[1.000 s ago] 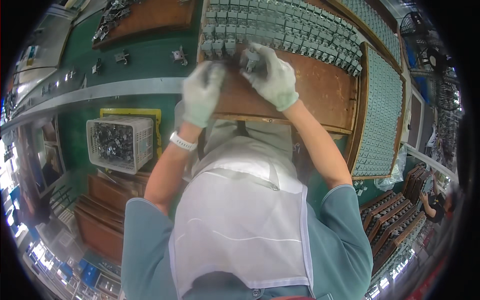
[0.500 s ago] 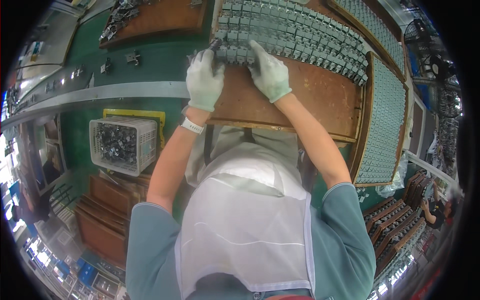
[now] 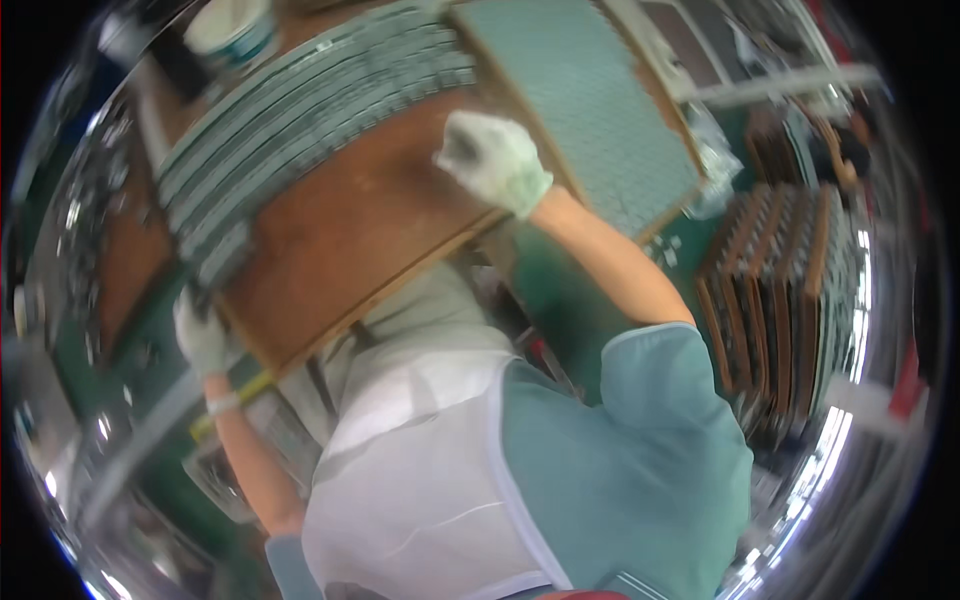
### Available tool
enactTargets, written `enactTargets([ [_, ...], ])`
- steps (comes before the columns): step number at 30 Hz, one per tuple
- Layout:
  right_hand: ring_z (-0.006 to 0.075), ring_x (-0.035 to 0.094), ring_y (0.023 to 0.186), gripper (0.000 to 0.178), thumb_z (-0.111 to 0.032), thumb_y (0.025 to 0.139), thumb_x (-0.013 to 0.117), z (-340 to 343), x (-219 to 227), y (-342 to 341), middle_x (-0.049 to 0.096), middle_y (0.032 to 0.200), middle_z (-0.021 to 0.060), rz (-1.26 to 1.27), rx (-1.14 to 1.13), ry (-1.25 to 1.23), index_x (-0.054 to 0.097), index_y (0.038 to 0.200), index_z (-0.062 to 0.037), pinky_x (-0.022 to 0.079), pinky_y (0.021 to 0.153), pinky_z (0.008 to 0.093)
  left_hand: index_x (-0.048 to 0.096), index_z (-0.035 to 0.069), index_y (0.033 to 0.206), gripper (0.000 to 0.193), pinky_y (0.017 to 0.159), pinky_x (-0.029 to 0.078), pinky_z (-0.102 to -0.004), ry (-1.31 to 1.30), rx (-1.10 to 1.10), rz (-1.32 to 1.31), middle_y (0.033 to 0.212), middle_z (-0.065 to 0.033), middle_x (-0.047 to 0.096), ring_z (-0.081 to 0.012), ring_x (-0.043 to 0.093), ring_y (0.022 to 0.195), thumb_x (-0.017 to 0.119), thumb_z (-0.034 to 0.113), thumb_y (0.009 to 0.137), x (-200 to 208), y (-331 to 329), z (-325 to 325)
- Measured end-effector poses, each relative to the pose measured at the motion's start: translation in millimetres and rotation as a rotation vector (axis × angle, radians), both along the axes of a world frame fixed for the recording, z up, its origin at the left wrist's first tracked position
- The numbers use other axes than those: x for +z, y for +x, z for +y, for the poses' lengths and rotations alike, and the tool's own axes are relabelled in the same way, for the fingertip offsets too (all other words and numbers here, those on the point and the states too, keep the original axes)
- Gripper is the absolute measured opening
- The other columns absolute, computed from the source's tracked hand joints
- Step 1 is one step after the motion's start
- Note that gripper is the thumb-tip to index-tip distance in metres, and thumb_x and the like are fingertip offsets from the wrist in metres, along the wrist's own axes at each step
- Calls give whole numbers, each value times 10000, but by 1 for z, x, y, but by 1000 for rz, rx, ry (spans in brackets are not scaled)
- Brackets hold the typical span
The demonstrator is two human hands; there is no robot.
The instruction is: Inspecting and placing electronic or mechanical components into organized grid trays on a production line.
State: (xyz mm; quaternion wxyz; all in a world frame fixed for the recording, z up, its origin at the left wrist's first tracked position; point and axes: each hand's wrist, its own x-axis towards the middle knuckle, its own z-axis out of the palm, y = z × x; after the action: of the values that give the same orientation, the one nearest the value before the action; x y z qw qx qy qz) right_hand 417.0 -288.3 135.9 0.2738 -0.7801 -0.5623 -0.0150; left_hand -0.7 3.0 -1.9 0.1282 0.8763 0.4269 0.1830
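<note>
My right hand (image 3: 492,165), in a white glove, is over the right part of a brown wooden tray (image 3: 350,235). Its fingers look curled in, with a dark patch at them; whether anything is held is hidden. At the tray's left edge is my gloved left hand (image 3: 200,335), smeared by motion, its fingers close to the end of the rows of small grey metal parts (image 3: 320,100). These parts stand in tight rows along the tray's far side, while bare wood shows on the near side.
Right of the tray lies another wooden tray filled with grey parts (image 3: 585,110). Stacked loaded trays (image 3: 770,290) stand farther right. A white tub (image 3: 232,35) is at the far left, and a crate (image 3: 225,470) sits below my left hand. Another person's arm (image 3: 838,150) shows at right.
The view has turned to the right. My right hand has come away from the metal parts toward the tray's right side. My left hand is now lower at the tray's left edge.
</note>
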Motion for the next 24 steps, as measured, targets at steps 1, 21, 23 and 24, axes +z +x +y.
enactTargets([
  [1,366,624,780,244,-279,774,735,-20,6,28,638,798,130,-30,-105,50,601,865,-96,510,710,439,523,25,1335,513,946,475,-425,-84,-45,-37,1263,-190,575,-354,607,1089,647,124,847,-1,-9,8],
  [21,176,580,1133,410,-179,894,682,-378,-46,386,642,1248,61,744,-696,-176,635,1271,-27,429,982,299,651,16,1104,348,885,474,-465,106,176,-84,1095,-229,636,-416,597,1012,687,246,844,3,42,-27],
  [23,164,606,1089,351,-140,931,623,-366,-80,413,652,1237,76,709,-743,-222,638,1255,-7,452,960,292,648,31,1120,313,875,489,-459,183,177,-130,1119,-219,626,-418,606,1005,660,176,843,15,39,-23],
  [24,160,628,995,357,-135,935,618,-405,-68,435,663,1196,67,597,-647,-133,625,1270,-9,497,841,280,651,39,1125,305,870,497,-450,83,176,-169,1130,-213,624,-418,609,1008,649,157,843,8,49,-19],
])
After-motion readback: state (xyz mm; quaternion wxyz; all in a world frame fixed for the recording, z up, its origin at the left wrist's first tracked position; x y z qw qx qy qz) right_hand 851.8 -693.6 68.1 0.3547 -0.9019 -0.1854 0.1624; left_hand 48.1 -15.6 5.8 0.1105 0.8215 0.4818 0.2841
